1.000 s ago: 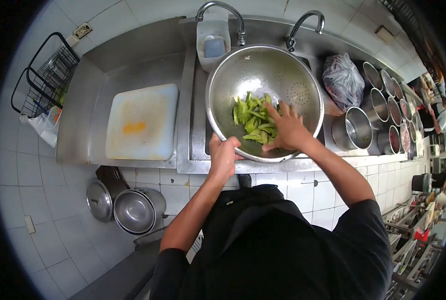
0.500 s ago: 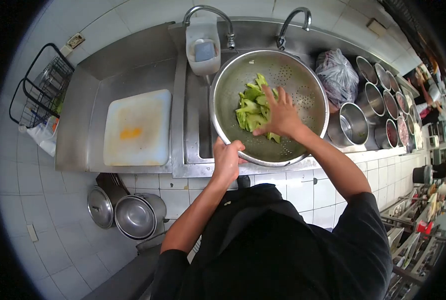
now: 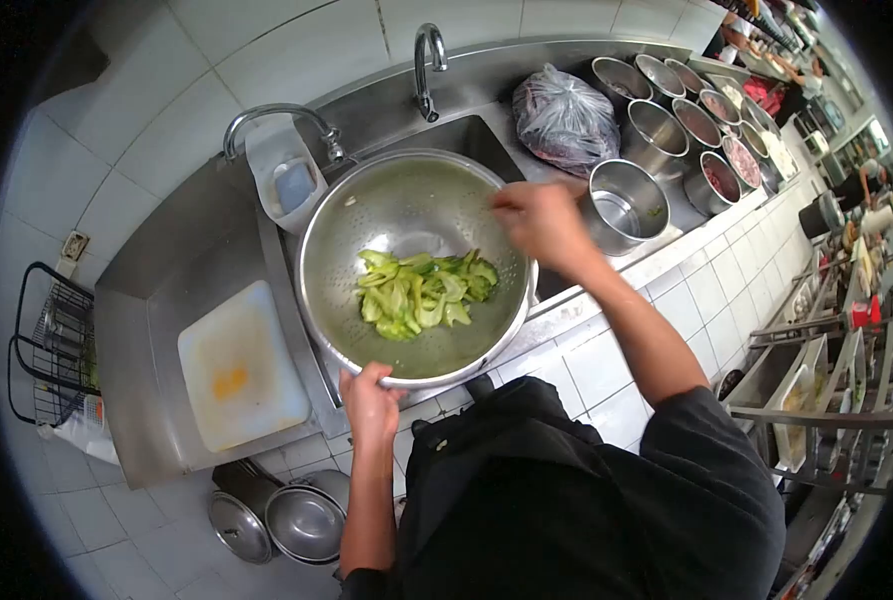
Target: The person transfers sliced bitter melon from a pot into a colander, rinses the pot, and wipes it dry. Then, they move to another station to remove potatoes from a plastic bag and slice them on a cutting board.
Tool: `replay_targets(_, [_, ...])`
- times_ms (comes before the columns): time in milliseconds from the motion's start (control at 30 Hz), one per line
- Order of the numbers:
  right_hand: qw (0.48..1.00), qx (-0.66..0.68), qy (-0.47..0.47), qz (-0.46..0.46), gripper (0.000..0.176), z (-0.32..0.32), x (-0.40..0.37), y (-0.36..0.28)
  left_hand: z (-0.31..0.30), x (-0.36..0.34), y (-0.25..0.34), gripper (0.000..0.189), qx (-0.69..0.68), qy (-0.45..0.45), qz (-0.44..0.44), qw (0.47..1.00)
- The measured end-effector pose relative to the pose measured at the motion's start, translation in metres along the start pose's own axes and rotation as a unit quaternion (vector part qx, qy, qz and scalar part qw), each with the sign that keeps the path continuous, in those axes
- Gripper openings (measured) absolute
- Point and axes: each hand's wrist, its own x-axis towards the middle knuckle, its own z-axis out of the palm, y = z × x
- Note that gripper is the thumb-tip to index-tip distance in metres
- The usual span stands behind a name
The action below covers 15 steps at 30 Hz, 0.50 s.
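Observation:
A large steel colander (image 3: 341,290) with a perforated wall rests at the sink, holding a pile of sliced green vegetable pieces (image 3: 421,295). My left hand (image 3: 371,405) is closed on its near rim, thumb laid over the edge. Over the right side of the same rim is my right hand (image 3: 544,225), its fingers bent, bunched and smeared by motion, overlapping the rim in this view. Right beside that hand stands an open steel pot (image 3: 628,205).
A stained white cutting board (image 3: 246,370) lies on the left counter. Two faucets (image 3: 426,70) rise behind the sink. A knotted plastic bag (image 3: 566,115) and several steel pots (image 3: 656,135) line the right counter. Pots (image 3: 306,522) sit low at left; a wire basket (image 3: 56,345) hangs by the wall.
My right hand has left the vegetable pieces and moved to the colander's right rim, its spread fingers now bent. The pieces sit in a flatter heap. The view has turned to the right.

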Motion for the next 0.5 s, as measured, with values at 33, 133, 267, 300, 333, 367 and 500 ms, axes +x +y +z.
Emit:
replay_targets(33, [0.998,-0.019,0.004,0.062,0.019,-0.027,-0.007,0.003,-0.006,-0.005,0.006,0.044,-0.012,0.008,-0.001,1.0])
replay_targets(133, [0.979,-0.13,0.062,0.146,0.024,-0.075,-0.036,0.069,-0.024,-0.029,0.026,0.045,-0.046,0.042,0.0,0.998])
replay_targets(267, [0.894,-0.332,0.143,0.265,0.024,-0.125,-0.058,0.171,-0.065,-0.044,0.038,0.045,-0.064,0.082,0.015,0.994])
replay_targets(300, [0.876,-0.385,0.228,0.18,0.031,-0.132,-0.067,0.204,-0.07,-0.046,0.038,0.045,-0.071,0.094,0.02,0.993])
replay_targets(333, [0.863,-0.413,0.216,0.197,0.037,-0.134,-0.076,0.231,-0.067,-0.055,0.045,0.044,-0.076,0.108,0.03,0.991])
replay_targets(367, [0.852,-0.437,0.201,0.208,0.043,-0.137,-0.082,0.256,-0.067,-0.058,0.045,0.043,-0.083,0.115,0.04,0.989])
replay_targets(500, [0.896,-0.36,0.053,0.255,0.046,-0.139,-0.103,0.33,-0.105,-0.065,0.036,0.045,-0.126,0.168,0.071,0.975])
